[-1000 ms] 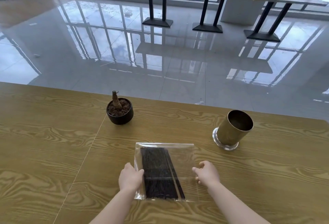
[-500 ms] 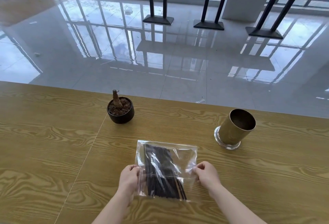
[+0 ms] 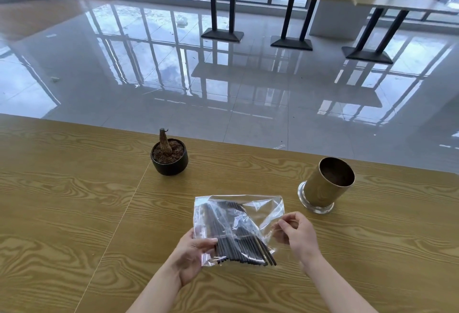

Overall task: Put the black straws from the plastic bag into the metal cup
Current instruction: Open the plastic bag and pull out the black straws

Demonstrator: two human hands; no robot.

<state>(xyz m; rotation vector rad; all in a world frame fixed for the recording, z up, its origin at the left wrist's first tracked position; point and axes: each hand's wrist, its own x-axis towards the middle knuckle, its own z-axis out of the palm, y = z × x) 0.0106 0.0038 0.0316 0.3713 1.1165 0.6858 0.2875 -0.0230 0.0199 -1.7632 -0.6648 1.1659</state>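
The black straws (image 3: 238, 245) lie bundled in the plastic bag (image 3: 260, 209), long axis running away from us; our left hand (image 3: 191, 255) grips bag and bundle at the near ends; our right hand (image 3: 298, 235) pinches the loose film; the metal cup (image 3: 323, 188) stands nearer that right hand.

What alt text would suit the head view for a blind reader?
A left hand and right hand hold a clear plastic bag of black straws at a wooden table. A metal cup stands to the right; a small potted plant sits farther back left.
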